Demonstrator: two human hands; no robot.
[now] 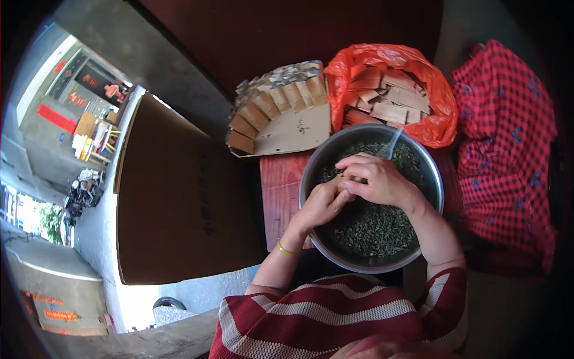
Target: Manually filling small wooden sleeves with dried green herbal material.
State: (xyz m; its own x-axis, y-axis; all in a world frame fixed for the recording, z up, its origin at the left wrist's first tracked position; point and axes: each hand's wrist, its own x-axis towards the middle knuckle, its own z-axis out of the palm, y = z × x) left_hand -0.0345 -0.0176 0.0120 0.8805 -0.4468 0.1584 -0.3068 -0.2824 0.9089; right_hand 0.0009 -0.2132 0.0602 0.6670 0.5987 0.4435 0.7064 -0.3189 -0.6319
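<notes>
My left hand [323, 202] and my right hand [382, 180] meet above a metal basin [441, 192]. Their fingers are closed together around a small brown paper packet [359, 179], which they mostly hide. Dried, dark green leaf bits [378, 232] fill the lower part of the basin. Behind my right hand, a clear plastic spoon [392, 143] leans in the leaves with its handle up toward the far rim.
Beyond the basin, an orange-red plastic bag [443, 122] holds many flat brown paper packets [391, 112]. Left of it, upright packets [278, 99] line a shallow carton [293, 136]. A large cardboard box [179, 197] stands left; red checked cloth [505, 155] hangs right.
</notes>
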